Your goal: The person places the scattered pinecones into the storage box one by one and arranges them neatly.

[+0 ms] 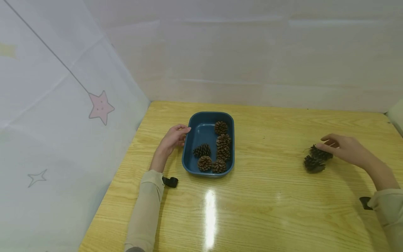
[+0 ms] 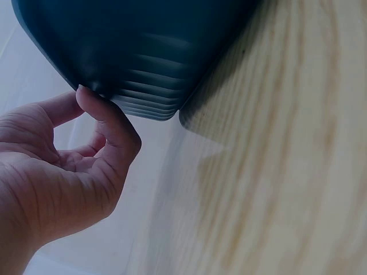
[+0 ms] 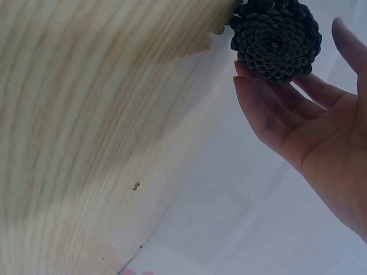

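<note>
My left hand (image 1: 172, 140) is at the left side of a dark blue rectangular plastic tub (image 1: 185, 154), thumb and finger pinching its rim. In the left wrist view the fingertips meet the rim above the tub's ribbed wall (image 2: 152, 86). Inside the tub lie several brown pine cones (image 1: 223, 152), mostly along its right side and front. Over on the right, my right hand (image 1: 349, 149) reaches over two darker pine cones (image 1: 314, 163) on the table. The right wrist view has the fingers beside one pine cone (image 3: 276, 43), with the thumb held apart from it.
The wooden table (image 1: 264, 196) carries the tub left of centre. A pale cloth (image 1: 252, 56) hangs behind the table, and a white cloth with a pink star (image 1: 101, 107) borders it on the left.
</note>
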Demonstrator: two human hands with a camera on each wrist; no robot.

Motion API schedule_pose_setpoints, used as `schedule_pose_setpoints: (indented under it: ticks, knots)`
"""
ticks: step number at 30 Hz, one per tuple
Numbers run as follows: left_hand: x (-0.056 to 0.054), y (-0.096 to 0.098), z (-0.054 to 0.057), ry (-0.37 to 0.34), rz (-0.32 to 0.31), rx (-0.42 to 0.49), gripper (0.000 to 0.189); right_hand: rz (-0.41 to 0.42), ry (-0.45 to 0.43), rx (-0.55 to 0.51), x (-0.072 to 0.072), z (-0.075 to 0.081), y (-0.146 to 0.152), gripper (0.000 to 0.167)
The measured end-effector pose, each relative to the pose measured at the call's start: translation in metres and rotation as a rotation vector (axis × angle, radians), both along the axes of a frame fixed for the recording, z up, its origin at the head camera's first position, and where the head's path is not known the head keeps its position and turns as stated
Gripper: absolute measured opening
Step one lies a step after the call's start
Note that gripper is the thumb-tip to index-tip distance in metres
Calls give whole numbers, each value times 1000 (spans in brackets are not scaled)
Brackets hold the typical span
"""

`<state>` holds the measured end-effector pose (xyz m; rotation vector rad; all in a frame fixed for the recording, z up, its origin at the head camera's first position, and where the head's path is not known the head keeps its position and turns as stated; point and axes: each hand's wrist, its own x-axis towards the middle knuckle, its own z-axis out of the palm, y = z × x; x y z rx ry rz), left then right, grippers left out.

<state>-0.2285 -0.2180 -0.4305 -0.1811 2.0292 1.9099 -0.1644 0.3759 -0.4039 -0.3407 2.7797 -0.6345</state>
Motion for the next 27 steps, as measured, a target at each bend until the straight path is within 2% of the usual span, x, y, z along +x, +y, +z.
schedule_pose_setpoints:
  ticks: [5,16,27]
  knots:
    - [1,0,1,6,9,1,25,15,-32,-1,1,0,-5,65]
    - [0,1,-2,9,7,-6,21,45,-11,32,2,-7,-7,63]
    - [0,1,-1,13,6,-16,21,61,-10,50,1,-6,-8,60]
